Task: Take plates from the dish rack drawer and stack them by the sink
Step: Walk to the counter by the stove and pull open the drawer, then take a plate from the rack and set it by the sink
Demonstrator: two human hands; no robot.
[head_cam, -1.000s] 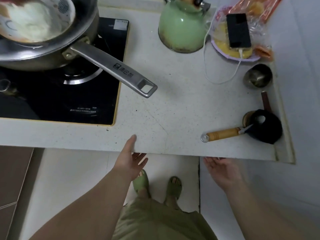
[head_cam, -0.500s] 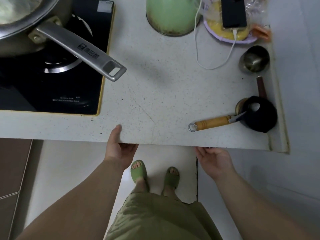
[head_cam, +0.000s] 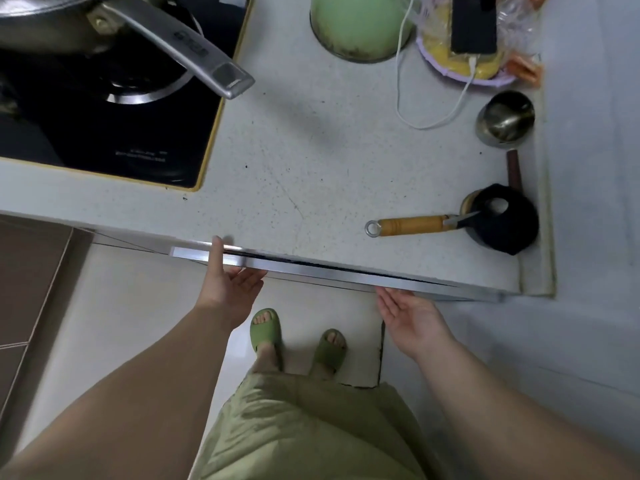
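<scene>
A shiny metal drawer front (head_cam: 311, 270) sticks out a little from under the white countertop (head_cam: 311, 168), showing a thin dark gap. My left hand (head_cam: 230, 282) grips its top edge near the left end, thumb on top and fingers underneath. Under the drawer front, towards its right part, my right hand (head_cam: 405, 313) has its fingers hooked beneath the edge. No plates or sink are in view; the drawer's inside is hidden.
A black stove (head_cam: 114, 126) with a long-handled steel pan (head_cam: 180, 43) sits at the left. On the counter stand a green kettle (head_cam: 360, 26), a phone on a bagged plate (head_cam: 474, 26), a steel cup (head_cam: 505, 117), a wooden-handled tool (head_cam: 412, 225) and a black holder (head_cam: 502, 220).
The drawer front has come out from under the counter edge, where before only the counter edge showed. Both hands kept hold of it; the view tilted down and nearer.
</scene>
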